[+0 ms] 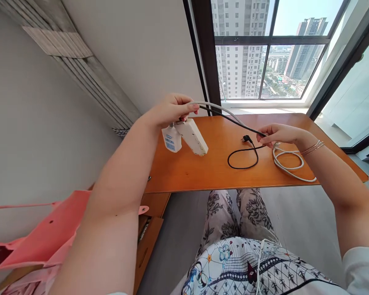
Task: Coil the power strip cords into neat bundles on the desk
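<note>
My left hand (181, 107) is closed round a white cable (213, 105) and a black cable (218, 113), held above the table. Below its fingers hang a white block like a small power strip (192, 137) and a flat white piece with blue print (172, 138). The two cables stretch side by side to my right hand (275, 135), whose fingers pinch them. Past that hand the black cable loops on the wood and ends in a black plug (247, 139). Loose coils of the white cable (290, 168) lie under my right wrist.
The orange-brown wooden table (184, 176) stands against the window (264, 61). An open drawer (150, 241) shows below its left end. A pink bag (52, 229) is at the lower left, and a grey curtain (80, 61) hangs by the wall.
</note>
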The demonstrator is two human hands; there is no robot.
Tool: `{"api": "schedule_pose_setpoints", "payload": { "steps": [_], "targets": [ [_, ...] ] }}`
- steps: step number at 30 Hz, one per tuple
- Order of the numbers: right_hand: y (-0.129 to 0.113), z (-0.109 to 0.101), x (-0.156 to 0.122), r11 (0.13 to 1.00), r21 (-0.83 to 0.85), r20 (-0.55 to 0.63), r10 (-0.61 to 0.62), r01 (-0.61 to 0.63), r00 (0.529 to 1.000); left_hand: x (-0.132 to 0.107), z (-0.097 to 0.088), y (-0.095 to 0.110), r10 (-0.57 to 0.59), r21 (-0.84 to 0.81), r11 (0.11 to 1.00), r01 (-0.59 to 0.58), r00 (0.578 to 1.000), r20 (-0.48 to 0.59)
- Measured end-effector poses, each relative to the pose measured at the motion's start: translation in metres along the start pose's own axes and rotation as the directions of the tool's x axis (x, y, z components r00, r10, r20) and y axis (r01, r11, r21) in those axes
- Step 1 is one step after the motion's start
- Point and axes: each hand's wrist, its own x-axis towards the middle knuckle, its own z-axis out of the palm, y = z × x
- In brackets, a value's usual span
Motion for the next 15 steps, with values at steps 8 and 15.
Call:
{"api": "schedule_pose_setpoints", "payload": {
  "steps": [8,15],
  "targets": [
    [-0.025,-0.052,-0.032,0.566,-0.535,-0.836,-0.251,-0.627,0.488,-0.017,0.008,0.0,-0.044,-0.225,0.974,0.023,0.995,-0.087],
    [-0.011,-0.086,-0.082,0.554,-0.324,-0.932,-0.048,-0.767,0.358,-0.022,-0.02,-0.002,-0.048,-0.286,0.957,-0.041,0.954,-0.296]
  ]
}}
